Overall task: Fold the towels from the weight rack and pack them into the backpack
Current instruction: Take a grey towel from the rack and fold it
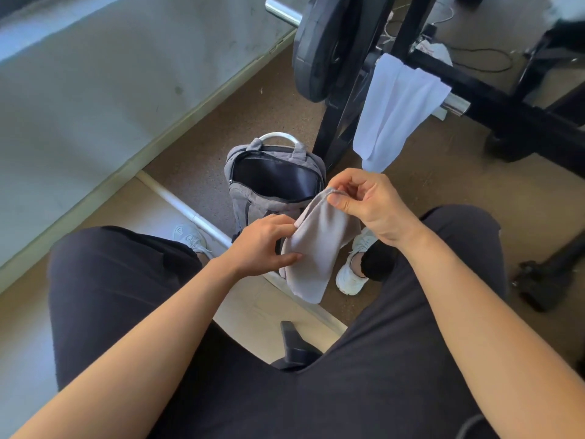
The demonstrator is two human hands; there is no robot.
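One view only — head-worn, wide-angle, looking steeply down and forward from a seated person. Close on both forearms and lap; the floor [443, 198] sits farther below, the weight rack [493, 90] at top right — edges bowed.

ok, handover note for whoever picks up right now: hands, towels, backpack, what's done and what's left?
Left hand: pinching the left edge of the grey towel.
Right hand: pinching the same towel's top corner; the rest hangs between the knees.
Backpack: upright on the floor just beyond the hands, main pocket unzipped, nothing visible inside.
White towel: draped over the weight rack's bar, untouched.
Done: grey towel taken, fold under way.
Left: finish the fold, pack it, then fold and pack the white one.
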